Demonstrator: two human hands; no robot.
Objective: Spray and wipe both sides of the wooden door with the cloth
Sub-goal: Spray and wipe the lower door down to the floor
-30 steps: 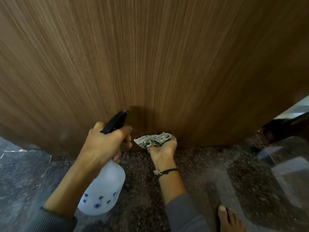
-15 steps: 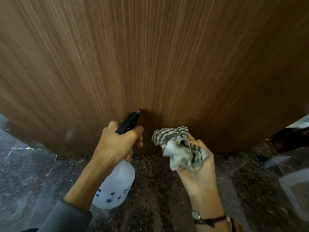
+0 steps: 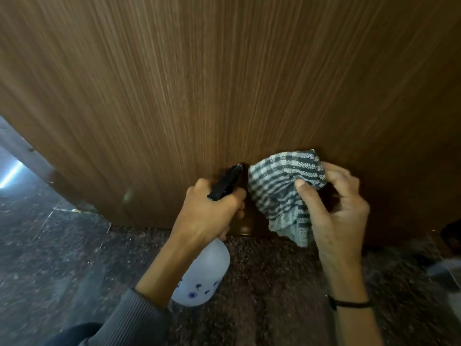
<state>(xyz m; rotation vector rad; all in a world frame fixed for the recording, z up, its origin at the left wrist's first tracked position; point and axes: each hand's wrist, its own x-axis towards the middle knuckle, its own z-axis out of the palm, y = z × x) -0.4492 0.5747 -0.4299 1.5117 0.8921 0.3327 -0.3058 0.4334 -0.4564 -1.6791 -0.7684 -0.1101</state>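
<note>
Watching someone clean down low on the wooden door [image 3: 224, 83], right near where its bottom edge meets the speckled stone floor [image 3: 262, 283].

The left hand [image 3: 212, 213] is wrapped around the neck of a spray bottle [image 3: 202, 273], fingers curled tight around it. I can't tell if the trigger is actually squeezed, since those fingers are tucked underneath. The bottle sits on a slant, with the fat white base back toward the person and the black nozzle up and forward, its tip just shy of the wood.

The right hand [image 3: 341, 211] has the checked cloth [image 3: 284, 191] bunched up, thumb pinching it against curled fingers (that hand is a bit blurry, so don't quote me on every finger). A thin wristband [image 3: 349, 303] is on that wrist, and there's a grey sleeve [image 3: 134, 320] on the other arm.

What matters for the next move is that the cloth sits just to the right of the nozzle, between the right-hand fingers and the door. The door face is straight ahead of those fingers. The cloth's top edge looks to be up against the wood, though I can't swear it's touching. My guess is the right hand does the next wipe, since it's the one with the cloth closest to the panel. Only this one side of the door is visible from here.
</note>
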